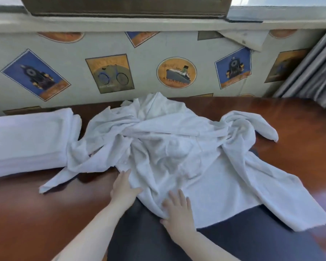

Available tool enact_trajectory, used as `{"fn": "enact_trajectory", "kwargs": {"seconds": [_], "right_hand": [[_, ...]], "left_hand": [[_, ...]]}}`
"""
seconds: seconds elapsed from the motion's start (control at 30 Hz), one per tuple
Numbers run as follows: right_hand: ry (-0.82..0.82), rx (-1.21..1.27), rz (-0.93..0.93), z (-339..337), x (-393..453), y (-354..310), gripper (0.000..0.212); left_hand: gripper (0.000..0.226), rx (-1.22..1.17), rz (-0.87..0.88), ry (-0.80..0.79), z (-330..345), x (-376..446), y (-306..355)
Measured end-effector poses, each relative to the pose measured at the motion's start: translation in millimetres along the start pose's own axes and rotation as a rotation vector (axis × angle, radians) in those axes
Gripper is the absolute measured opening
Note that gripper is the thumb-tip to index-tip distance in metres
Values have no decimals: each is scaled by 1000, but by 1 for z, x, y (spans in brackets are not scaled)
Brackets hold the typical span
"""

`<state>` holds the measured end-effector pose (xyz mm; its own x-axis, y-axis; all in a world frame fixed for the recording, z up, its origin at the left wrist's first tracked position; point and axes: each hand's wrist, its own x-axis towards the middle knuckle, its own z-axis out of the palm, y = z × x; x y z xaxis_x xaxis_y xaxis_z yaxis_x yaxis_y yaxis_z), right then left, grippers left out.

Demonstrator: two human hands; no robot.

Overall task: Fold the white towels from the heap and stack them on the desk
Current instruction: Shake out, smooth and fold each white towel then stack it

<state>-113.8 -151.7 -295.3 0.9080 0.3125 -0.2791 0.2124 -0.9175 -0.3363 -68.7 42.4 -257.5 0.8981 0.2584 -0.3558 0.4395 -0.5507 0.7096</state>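
Heap of crumpled white terry towels [164, 140]: centre of frame, spread across the polished reddish-brown wooden counter [299, 132]. Its lower edge hangs over the counter's near side onto the person's dark-clad lap. One tail trails toward lower left, another runs to lower right.

Stack of folded white towels [26, 140]: left of frame, on the counter, just beside the heap and touching its left fringe. Judged to be the finished pile; keeping it apart from the loose cloth leaves the centre free for working.

Left hand [123, 187]: lower centre, at the heap's near-left edge. Fingers lie forward along the cloth; the thumb presses against the towel edge. Whether the grip has closed on a fold cannot be told.

Right hand [178, 211]: lower centre, laid flat on the towel over the lap, fingers spread and straight. Grip released; it presses rather than grasps. Judged purpose: pinning the near cloth while the other hand seeks an edge to draw one towel out.

Folding of this towel is not yet begun, in my assessment.

Writing: the patterned wall covering [149, 46] behind the counter carries printed emblems. Beneath the ship emblem [176, 72], upper centre-right, letters appear to read "ATLANTIC". Text under the bicycle emblem [110, 73] is too blurred to read.
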Motion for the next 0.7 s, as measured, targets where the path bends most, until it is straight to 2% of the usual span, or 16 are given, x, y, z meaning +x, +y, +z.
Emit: {"fn": "enact_trajectory", "kwargs": {"seconds": [0.03, 0.1, 0.13, 0.2, 0.3, 0.33, 0.37, 0.4, 0.5, 0.53, 0.63, 0.7], "right_hand": [[47, 21, -45, -7, -2, -10, 32], [4, 258, -164, -24, -7, -27, 24], [-99, 366, -204, -33, -12, -36, 25], [-361, 387, -302, -46, -20, -50, 29], [-895, 238, -345, -63, -22, -48, 37], [-976, 172, -313, -66, -19, -42, 35], [-966, 148, -245, -67, -14, -39, 34], [-842, 182, -153, -66, -10, -39, 35], [-194, 492, 47, -50, 0, -62, 50], [-98, 566, 58, -40, 4, -76, 59], [-11, 504, -34, -5, 19, -125, 80], [114, 410, 20, 7, 31, -150, 82]], "left_hand": [[81, -75, -40, -52, 3, -2, -1], [87, -258, -90, -103, 3, -5, 0], [92, -329, -91, -96, 0, -4, 1], [106, -333, -99, -39, -9, -1, 0], [113, -58, -154, -17, -16, -8, -10], [108, 31, -172, 5, -16, -12, -16], [100, 57, -174, 36, -16, -17, -23], [86, 21, -149, 53, -17, -23, -32], [20, -38, -87, 42, -22, -38, -59], [13, -34, -84, 23, -27, -42, -68], [40, -144, -192, 57, -55, -55, -98], [34, -201, -252, 109, -80, -58, -116]]}}
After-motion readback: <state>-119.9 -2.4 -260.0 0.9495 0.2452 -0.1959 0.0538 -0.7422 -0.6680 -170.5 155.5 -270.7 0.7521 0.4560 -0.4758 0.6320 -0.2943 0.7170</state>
